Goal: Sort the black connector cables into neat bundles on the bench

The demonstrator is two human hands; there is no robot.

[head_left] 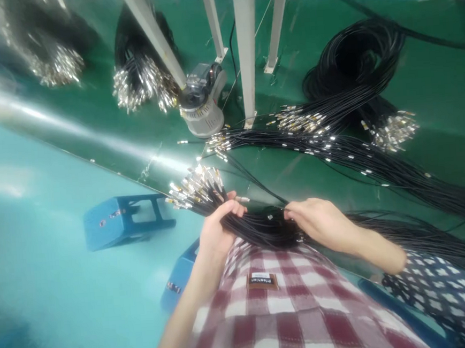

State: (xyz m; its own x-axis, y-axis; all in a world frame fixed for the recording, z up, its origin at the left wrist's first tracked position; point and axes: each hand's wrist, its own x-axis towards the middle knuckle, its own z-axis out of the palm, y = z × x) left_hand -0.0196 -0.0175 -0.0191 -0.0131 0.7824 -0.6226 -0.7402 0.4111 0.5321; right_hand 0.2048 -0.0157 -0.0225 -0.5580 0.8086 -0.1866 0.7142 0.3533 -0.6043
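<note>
My left hand (220, 220) is wrapped round a thick bundle of black cables (257, 231) close to its end. The bundle's silver and white connectors (197, 187) fan out past that hand to the upper left. To the right, my right hand (310, 219) pinches a few thin black cables (263, 187), which run up and left to the heap on the green table. One connector (241, 199) sticks out beside the left fingers. Part of the held bundle lies against the checked apron (290, 298), and its far end is hidden behind the right hand.
On the green table (297, 179) lie a long cable bundle (360, 158), a coiled bundle (352, 62) and more bundles (140, 79) at upper left. A grey-white device (203, 104) stands among white metal legs (247, 49). Blue stools (119, 220) are on the floor at left.
</note>
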